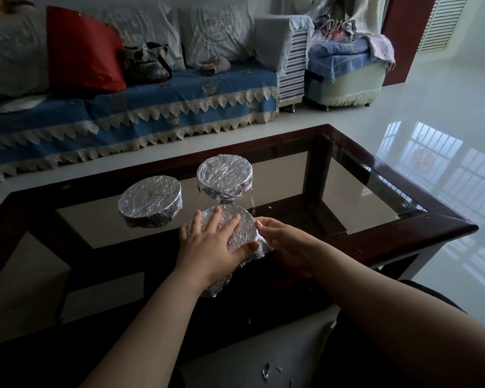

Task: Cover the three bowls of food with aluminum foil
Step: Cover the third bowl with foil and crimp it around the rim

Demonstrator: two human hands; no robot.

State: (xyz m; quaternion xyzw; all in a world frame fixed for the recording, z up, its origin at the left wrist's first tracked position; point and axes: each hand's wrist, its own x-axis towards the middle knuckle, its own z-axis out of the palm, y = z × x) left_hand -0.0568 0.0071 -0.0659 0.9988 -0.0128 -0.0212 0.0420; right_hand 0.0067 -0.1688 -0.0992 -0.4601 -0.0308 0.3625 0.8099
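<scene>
Three bowls wrapped in crinkled aluminum foil stand on the glass coffee table [375,189]. One foil-covered bowl [150,201] is at the left, another [224,177] at the back. My hands are on the nearest foil-covered bowl [242,228]. My left hand [210,247] lies flat on its foil top, fingers spread and thumb against the front rim. My right hand [283,242] cups the bowl's right side, with its fingers curled against the foil there.
The table has a dark wooden frame [403,233]. A sofa [151,107] with a blue lace-edged cover, a red cushion [84,51] and a bag stands behind it. Small foil scraps [266,369] lie on the grey surface near my lap. Glossy white floor spreads to the right.
</scene>
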